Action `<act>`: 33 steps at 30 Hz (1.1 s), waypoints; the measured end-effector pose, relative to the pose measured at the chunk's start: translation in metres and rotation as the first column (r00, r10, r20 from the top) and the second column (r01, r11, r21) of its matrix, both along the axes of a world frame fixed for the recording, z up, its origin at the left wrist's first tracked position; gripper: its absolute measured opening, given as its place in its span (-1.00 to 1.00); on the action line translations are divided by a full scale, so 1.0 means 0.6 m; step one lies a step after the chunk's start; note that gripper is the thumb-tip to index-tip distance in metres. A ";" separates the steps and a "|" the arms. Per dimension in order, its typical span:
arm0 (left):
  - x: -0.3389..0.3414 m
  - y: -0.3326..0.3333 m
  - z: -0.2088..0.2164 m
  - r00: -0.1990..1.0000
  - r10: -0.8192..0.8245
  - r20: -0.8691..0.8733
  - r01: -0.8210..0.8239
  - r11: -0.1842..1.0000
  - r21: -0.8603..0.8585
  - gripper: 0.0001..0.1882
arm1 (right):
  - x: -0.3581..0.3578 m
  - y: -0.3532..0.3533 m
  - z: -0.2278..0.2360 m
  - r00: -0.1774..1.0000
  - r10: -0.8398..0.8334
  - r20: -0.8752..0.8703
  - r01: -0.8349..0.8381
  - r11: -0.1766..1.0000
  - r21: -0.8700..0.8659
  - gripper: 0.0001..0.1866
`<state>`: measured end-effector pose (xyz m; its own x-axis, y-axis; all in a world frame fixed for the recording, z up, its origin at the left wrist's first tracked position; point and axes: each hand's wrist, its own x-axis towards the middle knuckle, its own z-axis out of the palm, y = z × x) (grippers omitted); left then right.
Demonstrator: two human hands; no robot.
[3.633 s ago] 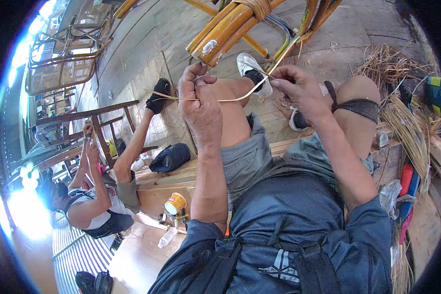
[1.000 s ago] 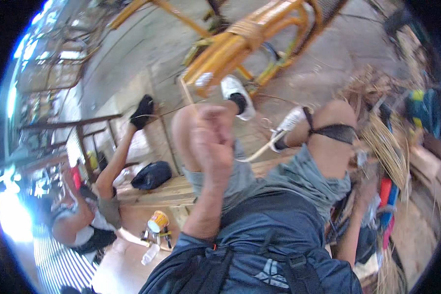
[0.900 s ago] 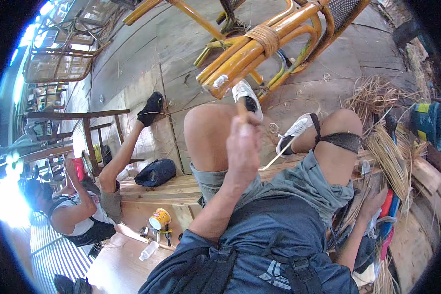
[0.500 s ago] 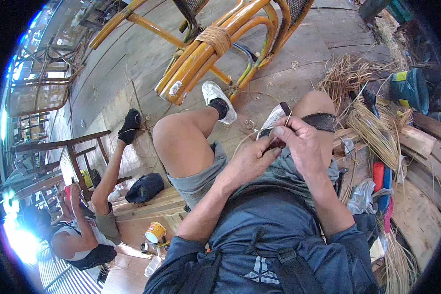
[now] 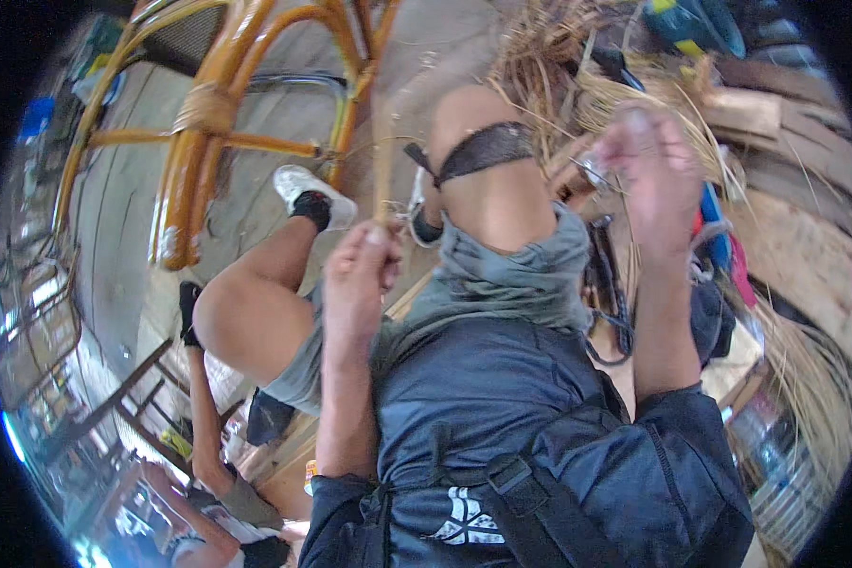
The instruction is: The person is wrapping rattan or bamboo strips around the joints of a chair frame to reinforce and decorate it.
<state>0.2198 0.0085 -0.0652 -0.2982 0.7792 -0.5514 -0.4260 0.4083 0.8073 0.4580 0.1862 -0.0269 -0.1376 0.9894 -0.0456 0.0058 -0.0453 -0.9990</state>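
My left hand (image 5: pixel 358 275) is closed, thumb and fingers pinching a thin pale rattan strip (image 5: pixel 382 175) that stands up from it and blurs at the far end. Well apart, to the right, my right hand (image 5: pixel 655 180) is raised beside the bundle of pale rattan strands (image 5: pixel 625 112). Motion smears its fingers, so whether it grips anything does not show. Between the hands is my bent knee, with a black band (image 5: pixel 488 151) tied around it.
A varnished rattan chair frame (image 5: pixel 194 166) with a wrapped joint lies at the far left. Tangled rattan strands (image 5: pixel 540 62) and a green bucket (image 5: pixel 696 24) are at the far right, near wooden boards (image 5: pixel 805 246). Another person (image 5: pixel 199 530) sits at the lower left.
My hands were together over my lap and have separated, the left to the left, the right outward and up. The whole view has turned to the right.
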 end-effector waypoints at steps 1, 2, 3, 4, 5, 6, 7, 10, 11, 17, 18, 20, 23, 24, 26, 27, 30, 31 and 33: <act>-0.005 0.007 0.007 0.993 0.064 0.103 -0.070 0.996 0.052 -0.72 | 0.050 0.020 -0.002 1.000 -0.021 0.017 0.020 0.997 0.080 -0.81; -0.008 0.014 0.016 0.978 0.067 0.200 -0.100 0.982 0.162 -0.69 | 0.098 0.030 -0.008 0.968 -0.120 0.221 0.111 0.992 0.054 -0.80; -0.011 0.023 0.026 0.960 0.081 0.269 -0.144 0.964 0.224 -0.66 | 0.141 0.034 -0.020 0.921 -0.134 0.365 0.109 0.990 0.087 -0.78; -0.012 0.035 0.037 0.945 0.069 0.318 -0.167 0.942 0.290 -0.64 | 0.181 0.027 -0.035 0.842 -0.133 0.523 0.146 0.989 0.017 -0.77; -0.016 0.049 0.050 0.971 -0.045 0.234 -0.070 0.884 0.462 -0.64 | 0.213 0.012 -0.056 0.734 -0.116 0.669 0.204 0.978 -0.054 -0.76; -0.014 0.064 0.064 0.984 -0.023 0.176 -0.074 0.847 0.526 -0.65 | 0.238 -0.012 -0.080 0.699 -0.064 0.712 0.143 0.988 -0.051 -0.75; -0.009 0.076 0.080 0.993 0.003 0.116 -0.071 0.805 0.589 -0.65 | 0.257 -0.041 -0.106 0.631 -0.022 0.776 0.164 0.981 -0.106 -0.75; 0.004 0.086 0.142 0.853 0.155 -0.498 0.107 0.883 0.457 -0.69 | 0.278 -0.138 -0.186 0.473 0.069 0.878 0.012 0.996 -0.084 -0.76; 0.015 0.085 0.153 0.835 0.110 -0.540 0.158 0.891 0.425 -0.71 | 0.275 -0.164 -0.211 0.464 0.055 0.884 0.016 0.997 -0.071 -0.76; 0.083 0.060 0.114 0.878 -0.459 -0.133 0.467 0.884 0.030 -0.72 | 0.262 -0.197 -0.262 0.442 -0.005 0.897 -0.169 0.982 0.088 -0.77; 0.089 0.056 0.096 0.861 -0.509 0.014 0.509 0.858 -0.065 -0.70 | 0.266 -0.185 -0.253 0.392 0.069 0.918 -0.136 0.991 -0.016 -0.77; 0.093 0.045 0.062 0.877 -0.457 0.148 0.465 0.885 -0.023 -0.69 | 0.270 -0.168 -0.234 0.585 0.031 0.811 -0.028 0.999 -0.018 -0.75; 0.085 0.026 0.027 0.914 -0.381 0.138 0.394 0.916 -0.078 -0.71 | 0.263 -0.156 -0.221 0.632 0.132 0.764 -0.085 0.991 -0.101 -0.75; 0.086 0.025 0.016 0.928 -0.362 0.090 0.367 0.929 -0.051 -0.72 | 0.261 -0.157 -0.220 0.630 0.100 0.770 -0.155 0.988 -0.001 -0.75; 0.083 0.022 0.002 0.910 -0.388 -0.148 0.380 0.921 -0.079 -0.73 | 0.248 -0.169 -0.233 0.328 0.130 0.936 -0.234 0.971 -0.052 -0.74; 0.082 0.019 -0.002 0.884 -0.380 -0.274 0.375 0.924 -0.074 -0.74 | 0.242 -0.184 -0.241 0.228 0.083 0.970 -0.353 0.936 0.003 -0.73; 0.084 0.010 -0.002 0.783 -0.339 -0.521 0.418 0.908 0.037 -0.78 | 0.248 -0.195 -0.251 0.358 0.109 0.927 -0.256 0.967 -0.015 -0.73; 0.085 0.007 0.001 0.761 -0.310 -0.570 0.427 0.901 0.081 -0.79 | 0.253 -0.194 -0.247 0.426 0.043 0.904 -0.239 0.969 0.066 -0.74; 0.090 0.001 0.010 0.801 -0.371 -0.471 0.437 0.899 0.035 -0.79 | 0.263 -0.186 -0.220 0.439 0.054 0.897 -0.205 0.978 0.041 -0.69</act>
